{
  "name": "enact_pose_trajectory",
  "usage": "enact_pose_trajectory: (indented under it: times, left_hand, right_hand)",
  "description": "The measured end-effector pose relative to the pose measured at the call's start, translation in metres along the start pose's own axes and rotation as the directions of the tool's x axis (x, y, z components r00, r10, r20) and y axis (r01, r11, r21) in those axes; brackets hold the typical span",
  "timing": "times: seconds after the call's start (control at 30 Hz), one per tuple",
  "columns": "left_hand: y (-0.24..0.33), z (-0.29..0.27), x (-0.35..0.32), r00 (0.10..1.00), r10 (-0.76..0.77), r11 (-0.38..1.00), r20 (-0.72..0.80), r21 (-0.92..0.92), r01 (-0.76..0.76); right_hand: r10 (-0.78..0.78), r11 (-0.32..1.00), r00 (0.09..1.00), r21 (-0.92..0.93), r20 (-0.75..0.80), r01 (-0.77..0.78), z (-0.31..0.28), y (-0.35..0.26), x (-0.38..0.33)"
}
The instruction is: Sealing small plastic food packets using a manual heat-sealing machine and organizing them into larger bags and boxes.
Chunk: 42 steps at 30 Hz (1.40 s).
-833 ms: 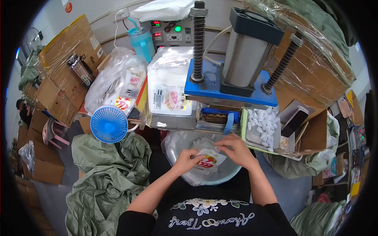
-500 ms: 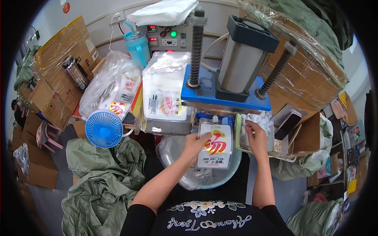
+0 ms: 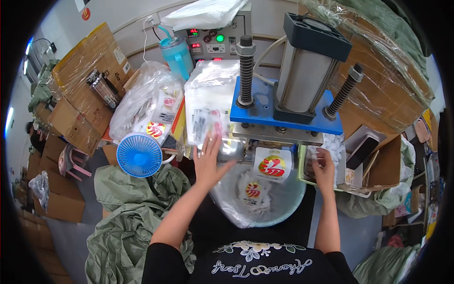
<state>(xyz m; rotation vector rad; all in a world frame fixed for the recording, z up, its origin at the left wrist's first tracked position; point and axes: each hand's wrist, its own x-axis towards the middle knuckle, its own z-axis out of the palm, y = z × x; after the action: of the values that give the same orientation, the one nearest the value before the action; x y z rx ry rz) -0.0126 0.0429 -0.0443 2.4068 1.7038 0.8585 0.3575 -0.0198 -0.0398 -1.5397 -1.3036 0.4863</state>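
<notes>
My left hand is spread, holding nothing, at the near edge of a stack of flat white pouches. The top pouch's print is blurred. At the right, my right hand pinches a small white plastic piece, partly hidden by the fingers, over a green-rimmed tray of white pieces. Between my hands, a white pouch with a red-and-yellow print sits at the front of a blue press; its upper end is hidden beneath the press. More printed pouches lie in a pale basin below.
A blue fan stands left of my left hand. Behind are a turquoise cup and a control box. An open carton holding a phone borders the tray. Green sheeting lies at the left.
My left hand has let go of the printed pouch and moved left to the stack. The pouch is now at the press front. My right hand stays at the tray, fingers closer together. The view has shifted.
</notes>
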Motion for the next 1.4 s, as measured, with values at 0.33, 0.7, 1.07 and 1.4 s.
enact_pose_trajectory:
  times: [0.33, 0.7, 1.07, 1.4]
  left_hand:
    - [0.05, -0.053, -0.036, 0.958, -0.243, 0.625, 0.153, -0.731, 0.275]
    - [0.053, 0.01, -0.078, 0.912, -0.064, 0.52, 0.404, -0.767, 0.376]
    - [0.105, 0.02, -0.002, 0.729, -0.256, -0.087, 0.635, -0.766, 0.637]
    - [0.046, 0.022, 0.031, 0.908, -0.101, 0.473, 0.406, -0.784, 0.403]
  right_hand:
    - [0.028, 0.987, 0.993, 0.151, 0.118, -0.046, 0.026, -0.073, -0.019]
    - [-0.168, 0.975, 0.808, -0.026, 0.565, 0.221, 0.052, -0.097, -0.042]
    - [-0.082, 0.903, 0.995, -0.418, 0.064, 0.102, -0.008, -0.065, -0.001]
    - [-0.104, 0.732, 0.985, -0.661, 0.134, 0.167, 0.007, -0.041, -0.005]
